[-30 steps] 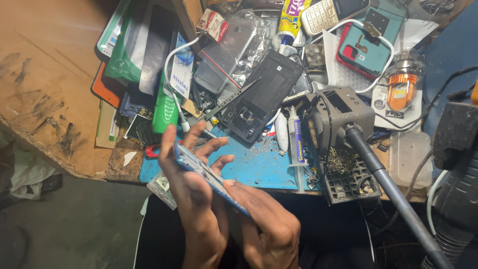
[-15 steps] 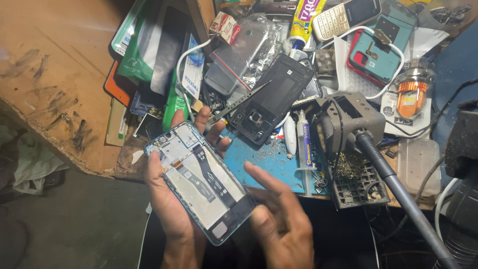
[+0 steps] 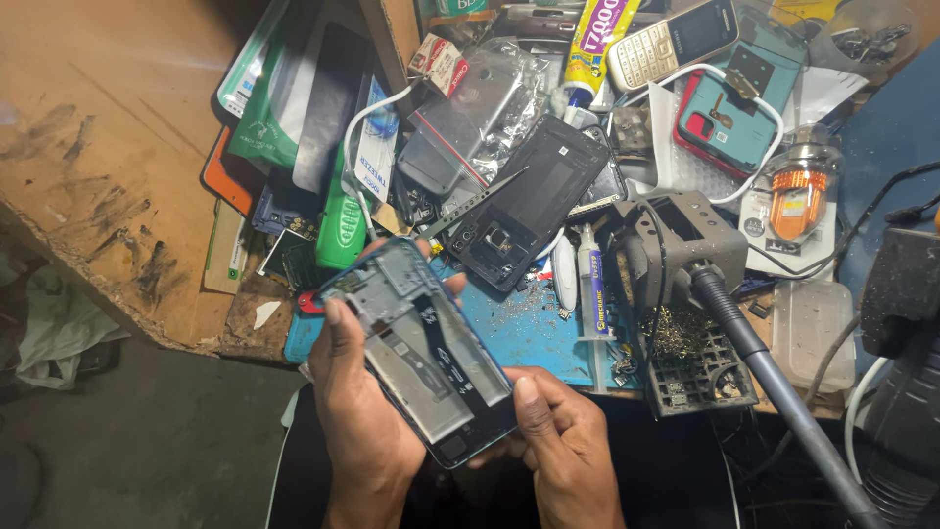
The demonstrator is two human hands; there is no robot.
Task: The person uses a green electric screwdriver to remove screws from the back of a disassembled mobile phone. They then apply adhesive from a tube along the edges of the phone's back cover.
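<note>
An opened smartphone (image 3: pixel 416 353) with its back cover off lies face down in my hands, showing a silver battery, a black flex strip and a blue frame. My left hand (image 3: pixel 357 411) cradles it from below, thumb along its left edge. My right hand (image 3: pixel 563 441) grips the phone's lower right corner, thumb on the rim. The phone is held just in front of the blue work mat (image 3: pixel 529 328).
The cluttered bench holds a black phone back housing (image 3: pixel 534 201), tweezers (image 3: pixel 470 201), a glue tube (image 3: pixel 597 34), a keypad phone (image 3: pixel 676 39), a teal phone case (image 3: pixel 744 103), a syringe (image 3: pixel 590 289), a soldering iron stand (image 3: pixel 685 255) and a green bottle (image 3: pixel 343 225).
The phone turned from edge-on to flat, insides up. My right hand moved from underneath to gripping its lower right corner, and the phone sits slightly higher in view.
</note>
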